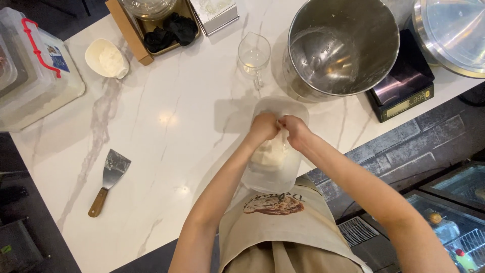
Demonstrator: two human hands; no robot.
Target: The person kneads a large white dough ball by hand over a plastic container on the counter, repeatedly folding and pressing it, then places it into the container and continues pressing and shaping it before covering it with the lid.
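A clear plastic tub [262, 179] stands on the white marble counter [166, 126] at its near edge, with a pale lump of dough [270, 154] inside. Both hands are over the tub. My left hand [263, 126] and my right hand [295, 129] are closed with fingertips together, pinching a bit of the dough above the lump.
A large steel mixing bowl [343, 48] and a small glass jug [254, 53] stand behind the tub. A black scale [401, 86] is at right, a metal scraper with wooden handle [108, 182] at left. A white cup of flour [106, 59], a tray and clear lidded box [30, 65] sit far left.
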